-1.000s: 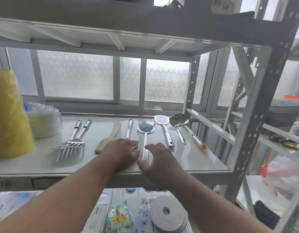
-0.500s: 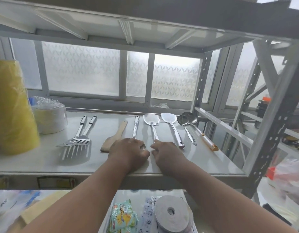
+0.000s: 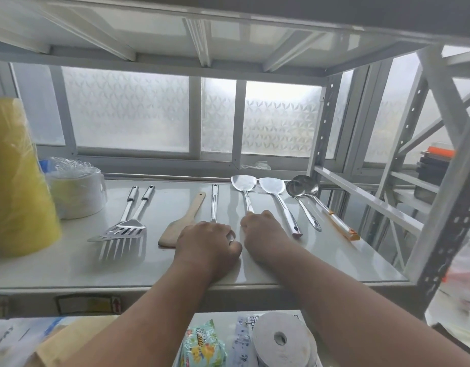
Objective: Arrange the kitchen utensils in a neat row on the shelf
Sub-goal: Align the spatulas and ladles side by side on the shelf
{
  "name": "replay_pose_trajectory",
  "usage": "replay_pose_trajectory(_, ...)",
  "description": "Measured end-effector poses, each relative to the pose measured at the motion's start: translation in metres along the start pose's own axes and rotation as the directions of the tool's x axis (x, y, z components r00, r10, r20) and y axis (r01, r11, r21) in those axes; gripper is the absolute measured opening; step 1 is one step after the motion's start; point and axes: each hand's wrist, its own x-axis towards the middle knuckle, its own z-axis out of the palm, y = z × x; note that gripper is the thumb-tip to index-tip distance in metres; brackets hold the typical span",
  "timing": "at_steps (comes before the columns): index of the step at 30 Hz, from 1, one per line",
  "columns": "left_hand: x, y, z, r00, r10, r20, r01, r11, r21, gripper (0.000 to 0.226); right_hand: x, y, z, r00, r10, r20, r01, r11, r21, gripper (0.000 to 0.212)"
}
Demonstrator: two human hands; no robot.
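Curling around the near end of a steel spatula (image 3: 243,185), your right hand (image 3: 265,235) is covering its handle on the shelf (image 3: 69,263), fingers bent over it, though whether they are truly pinching it or only resting on top cannot be told from here. Your left hand (image 3: 206,246) is sitting just beside it, loosely fisted over the head of a slim steel utensil (image 3: 214,201) whose handle is pointing toward the window; what that head is, your knuckles are hiding. Moving outward, a wooden spatula (image 3: 182,223) is lying tilted just left of your left hand, and a slotted turner (image 3: 125,226) and a fork (image 3: 122,245) are overlapping farther left. To your right, a second spatula (image 3: 278,200), two ladles (image 3: 302,188) and an orange-tipped handle (image 3: 342,226) are fanning outward. You are looking well along: everything is lying lengthwise on the shelf. What is remaining, by my judgement, is evening the gaps, straightening the wooden spatula and separating the crossed pairs at either end.
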Motion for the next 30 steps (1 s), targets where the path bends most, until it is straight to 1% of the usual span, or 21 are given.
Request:
replay_pose_trajectory(2,0.001,0.000,0.001,1.000,0.005,-0.006,-0.005,1.000,0.003,0.031,-0.001,0.001,0.004,0.999,0.020,-0.047,-0.017,0.997,0.072,0.026)
replay_pose_trajectory(5,0.001,0.000,0.002,1.000,0.009,-0.021,-0.009,1.000,0.002,0.031,-0.008,0.002,0.006,0.995,0.005,-0.097,0.006,0.993,0.121,0.027)
replay_pose_trajectory(9,0.000,-0.001,0.002,0.999,0.010,-0.032,-0.010,1.000,-0.004,0.030,-0.016,0.000,0.000,0.992,-0.064,-0.108,0.066,0.998,0.019,0.024)
replay_pose_trajectory(14,-0.001,0.000,0.000,0.999,0.016,-0.046,-0.016,1.000,-0.007,0.031,-0.017,0.003,0.003,0.989,-0.092,-0.115,0.092,0.996,-0.006,0.024)
replay_pose_trajectory(16,-0.002,0.000,0.000,0.998,0.014,-0.061,-0.016,1.000,-0.018,0.031,-0.019,0.005,0.001,0.973,-0.128,-0.190,0.140,0.989,0.051,0.030)
replay_pose_trajectory(18,-0.002,0.000,-0.001,0.996,0.013,-0.083,-0.015,1.000,-0.024,0.030,-0.021,0.012,-0.008,0.922,-0.158,-0.353,0.197,0.977,0.078,0.031)
replay_pose_trajectory(19,-0.002,0.000,-0.001,0.996,0.010,-0.089,-0.012,1.000,-0.022,0.029,-0.021,0.020,-0.014,0.887,-0.133,-0.442,0.194,0.977,0.094,0.029)
replay_pose_trajectory(20,-0.002,0.000,-0.001,0.996,0.004,-0.088,-0.006,1.000,-0.022,0.029,-0.020,0.031,-0.021,0.863,-0.078,-0.499,0.154,0.982,0.113,0.028)
replay_pose_trajectory(21,-0.001,0.001,0.000,0.996,-0.004,-0.084,0.002,1.000,-0.025,0.029,-0.019,0.044,-0.029,0.851,-0.010,-0.525,0.091,0.987,0.130,0.028)
replay_pose_trajectory(22,-0.001,0.001,0.000,0.997,-0.011,-0.082,0.009,1.000,-0.027,0.029,-0.019,0.058,-0.036,0.860,0.060,-0.506,0.010,0.991,0.134,0.028)
replay_pose_trajectory(24,-0.001,0.001,0.000,0.996,-0.016,-0.086,0.014,1.000,-0.023,0.029,-0.020,0.082,-0.043,0.912,0.155,-0.380,-0.126,0.987,0.100,0.019)
replay_pose_trajectory(25,-0.001,0.002,-0.001,0.996,-0.015,-0.091,0.013,1.000,-0.018,0.029,-0.021,0.090,-0.043,0.932,0.180,-0.314,-0.164,0.983,0.079,0.014)
replay_pose_trajectory(26,-0.001,0.002,0.000,0.995,-0.013,-0.095,0.012,1.000,-0.014,0.029,-0.024,0.093,-0.042,0.944,0.210,-0.253,-0.197,0.978,0.074,0.014)
replay_pose_trajectory(28,-0.002,0.003,-0.001,0.994,-0.006,-0.108,0.005,1.000,-0.009,0.029,-0.030,0.098,-0.040,0.950,0.266,-0.160,-0.258,0.964,0.073,0.023)
replay_pose_trajectory(30,-0.002,0.003,-0.001,0.993,-0.003,-0.115,0.002,1.000,-0.012,0.029,-0.032,0.102,-0.036,0.955,0.269,-0.127,-0.265,0.963,0.046,0.028)
